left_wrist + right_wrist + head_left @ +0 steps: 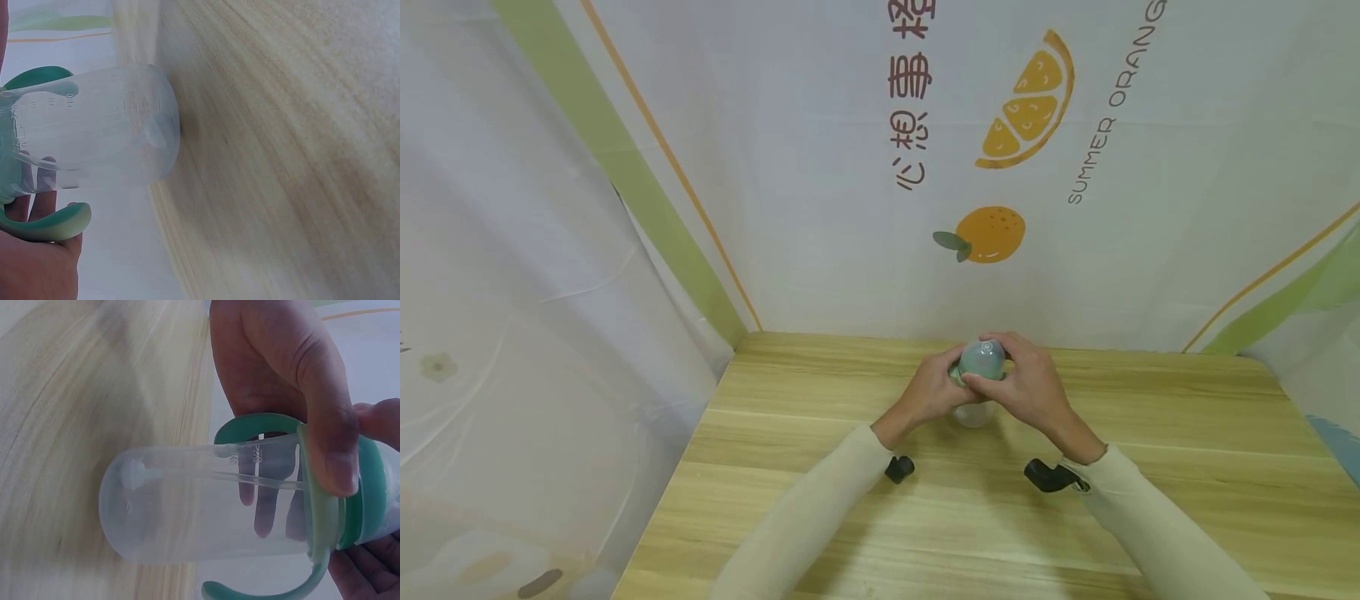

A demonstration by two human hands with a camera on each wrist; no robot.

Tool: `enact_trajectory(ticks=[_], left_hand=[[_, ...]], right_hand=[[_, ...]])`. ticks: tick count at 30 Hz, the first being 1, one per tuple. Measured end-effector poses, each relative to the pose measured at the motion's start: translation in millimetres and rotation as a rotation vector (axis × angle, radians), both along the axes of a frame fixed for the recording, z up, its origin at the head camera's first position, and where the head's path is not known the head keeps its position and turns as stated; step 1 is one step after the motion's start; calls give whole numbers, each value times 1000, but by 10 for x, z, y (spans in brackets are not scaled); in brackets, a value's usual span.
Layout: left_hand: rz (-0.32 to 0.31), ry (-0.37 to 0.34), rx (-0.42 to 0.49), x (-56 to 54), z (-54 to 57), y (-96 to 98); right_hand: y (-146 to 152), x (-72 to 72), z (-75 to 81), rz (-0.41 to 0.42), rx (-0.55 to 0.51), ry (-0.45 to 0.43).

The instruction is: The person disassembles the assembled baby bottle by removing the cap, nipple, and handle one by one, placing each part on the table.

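Observation:
A clear baby bottle (187, 512) with green handles (56, 228) and a green collar stands upright on the wooden table, held by both hands. My left hand (932, 385) grips the bottle around its collar, thumb across the front and fingers behind, as the right wrist view shows. Above it, my right hand (1033, 382) grips the domed translucent cap (982, 358) between thumb and fingers. Inside the bottle, a straw runs down to a weighted end (159, 130). Whether the cap is seated on the collar I cannot tell.
The wooden table (775, 500) runs back to a white curtain (820, 208) with orange prints. Another pale curtain (512, 333) hangs along the left side. Black wrist mounts (1049, 476) stick out beside both sleeves.

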State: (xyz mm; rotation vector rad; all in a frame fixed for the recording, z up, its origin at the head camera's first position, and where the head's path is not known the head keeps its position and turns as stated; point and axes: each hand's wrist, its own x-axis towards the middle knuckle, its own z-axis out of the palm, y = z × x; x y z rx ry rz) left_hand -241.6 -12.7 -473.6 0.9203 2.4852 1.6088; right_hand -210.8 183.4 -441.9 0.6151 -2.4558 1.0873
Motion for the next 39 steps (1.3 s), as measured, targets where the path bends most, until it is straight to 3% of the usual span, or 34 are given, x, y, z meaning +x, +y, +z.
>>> enact_trajectory(ticks=[39], left_hand=[[-21, 1, 4, 4, 17, -12]], right_hand=[[45, -15, 153, 66, -14, -92]])
